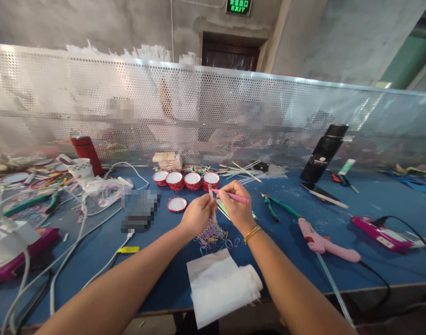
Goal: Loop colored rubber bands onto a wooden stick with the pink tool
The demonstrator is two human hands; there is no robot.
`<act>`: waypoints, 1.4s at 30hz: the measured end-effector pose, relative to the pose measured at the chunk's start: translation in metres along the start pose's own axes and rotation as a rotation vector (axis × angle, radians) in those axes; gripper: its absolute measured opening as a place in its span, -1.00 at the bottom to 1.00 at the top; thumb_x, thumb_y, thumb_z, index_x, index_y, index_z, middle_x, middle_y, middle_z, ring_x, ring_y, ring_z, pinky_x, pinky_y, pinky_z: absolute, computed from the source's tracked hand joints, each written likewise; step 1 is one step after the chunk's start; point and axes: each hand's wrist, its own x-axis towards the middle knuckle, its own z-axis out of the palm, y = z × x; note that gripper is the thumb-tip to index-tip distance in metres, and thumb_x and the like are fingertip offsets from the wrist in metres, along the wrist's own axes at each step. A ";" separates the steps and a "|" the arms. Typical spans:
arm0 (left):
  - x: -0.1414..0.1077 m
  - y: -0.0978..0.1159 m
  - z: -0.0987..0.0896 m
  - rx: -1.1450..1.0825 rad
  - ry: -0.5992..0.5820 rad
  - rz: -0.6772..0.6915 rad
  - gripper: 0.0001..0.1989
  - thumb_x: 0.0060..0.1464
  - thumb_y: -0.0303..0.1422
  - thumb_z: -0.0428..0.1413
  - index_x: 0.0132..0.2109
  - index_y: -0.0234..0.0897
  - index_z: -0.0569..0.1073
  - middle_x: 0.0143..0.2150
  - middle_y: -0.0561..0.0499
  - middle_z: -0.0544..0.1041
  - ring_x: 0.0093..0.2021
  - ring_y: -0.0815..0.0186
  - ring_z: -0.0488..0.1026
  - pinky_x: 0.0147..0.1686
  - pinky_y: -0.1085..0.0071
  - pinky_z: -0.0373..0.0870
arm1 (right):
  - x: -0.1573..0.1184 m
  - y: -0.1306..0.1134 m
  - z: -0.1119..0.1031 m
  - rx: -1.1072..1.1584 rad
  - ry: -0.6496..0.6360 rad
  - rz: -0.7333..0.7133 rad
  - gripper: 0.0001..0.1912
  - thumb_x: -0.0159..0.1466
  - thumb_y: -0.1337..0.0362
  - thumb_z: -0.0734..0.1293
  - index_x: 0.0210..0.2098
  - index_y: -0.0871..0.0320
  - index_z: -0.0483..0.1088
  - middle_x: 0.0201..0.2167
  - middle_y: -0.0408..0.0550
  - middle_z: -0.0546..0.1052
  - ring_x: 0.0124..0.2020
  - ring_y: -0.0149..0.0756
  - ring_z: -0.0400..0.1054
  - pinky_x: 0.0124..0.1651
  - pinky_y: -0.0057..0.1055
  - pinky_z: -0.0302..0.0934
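Note:
My left hand (198,215) pinches a flat wooden stick (214,216), held upright above the blue table. In my right hand (241,214), a pink pen (239,198) points left, its tip end close to the stick; whether they touch is too small to tell. Just behind stand several short stacks of white discs with red rims (192,180). One single disc (177,204) lies left of my left hand. Below my hands spreads a pile of small coloured loops (216,236). A roll of white paper (222,288) rests at the table's front edge between my forearms.
On the right lie green-handled pliers (284,205), a pink glue gun (316,239), a black flask (322,156) and a magenta power strip (382,232). A blurred phone (139,210), white cables, a paper cup (81,168) and a red flask (87,153) occupy the left. A perforated metal screen (185,93) stands behind.

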 end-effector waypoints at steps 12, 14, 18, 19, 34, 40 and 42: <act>-0.003 0.006 -0.001 0.008 0.026 0.008 -0.62 0.24 -0.06 -0.07 -0.37 -0.25 0.34 -0.54 0.11 0.33 -0.53 0.40 0.22 -0.51 0.45 0.11 | 0.000 0.009 0.001 0.038 0.009 0.062 -0.79 0.33 0.07 0.30 -0.23 0.08 0.40 -0.38 -0.09 0.59 -0.41 -0.29 0.46 -0.26 -0.34 0.35; -0.002 0.006 0.000 0.002 0.048 -0.003 -0.60 0.23 -0.04 -0.07 -0.35 -0.27 0.38 -0.54 0.10 0.33 -0.51 0.39 0.23 -0.50 0.45 0.13 | -0.001 0.012 0.002 0.010 -0.036 0.082 -0.75 0.37 0.04 0.25 -0.17 0.06 0.41 -0.37 -0.09 0.60 -0.40 -0.26 0.48 -0.24 -0.32 0.36; -0.001 0.003 0.002 -0.032 0.069 -0.031 -0.53 0.22 0.02 -0.07 -0.33 -0.30 0.42 -0.55 0.10 0.32 -0.51 0.39 0.22 -0.50 0.45 0.13 | -0.004 0.017 0.003 -0.038 -0.114 0.061 -0.75 0.25 0.06 0.38 -0.16 0.06 0.43 -0.35 -0.08 0.60 -0.34 -0.20 0.49 -0.18 -0.25 0.37; -0.001 0.002 0.003 -0.034 0.072 -0.033 -0.52 0.22 0.03 -0.07 -0.33 -0.31 0.42 -0.55 0.09 0.31 -0.52 0.39 0.22 -0.50 0.46 0.13 | -0.005 0.017 0.004 -0.028 -0.128 0.061 -0.72 0.22 0.08 0.41 -0.15 0.07 0.43 -0.35 -0.09 0.60 -0.35 -0.20 0.49 -0.18 -0.24 0.37; -0.005 -0.003 -0.002 0.140 0.004 0.026 -0.55 0.28 -0.06 -0.11 -0.29 -0.31 0.47 -0.49 0.05 0.41 -0.48 0.36 0.27 -0.48 0.45 0.12 | -0.004 0.021 0.007 0.101 -0.145 0.195 -0.66 0.07 0.12 0.49 -0.21 0.04 0.40 -0.42 -0.09 0.60 -0.44 -0.11 0.49 -0.30 -0.15 0.39; -0.006 0.000 -0.006 0.283 -0.007 0.032 -0.61 0.30 -0.15 -0.11 -0.28 -0.30 0.48 -0.45 0.00 0.47 -0.47 0.34 0.32 -0.47 0.43 0.09 | -0.004 0.023 0.008 0.129 -0.147 0.216 -0.64 0.04 0.13 0.50 -0.23 0.05 0.36 -0.46 -0.12 0.58 -0.45 -0.12 0.48 -0.32 -0.17 0.39; -0.007 0.003 -0.007 0.346 -0.001 0.040 -0.62 0.30 -0.18 -0.10 -0.28 -0.29 0.49 -0.43 -0.02 0.51 -0.46 0.33 0.34 -0.46 0.42 0.10 | -0.004 0.023 0.007 0.119 -0.143 0.228 -0.62 0.04 0.13 0.50 -0.21 0.06 0.36 -0.46 -0.12 0.57 -0.44 -0.12 0.49 -0.31 -0.18 0.39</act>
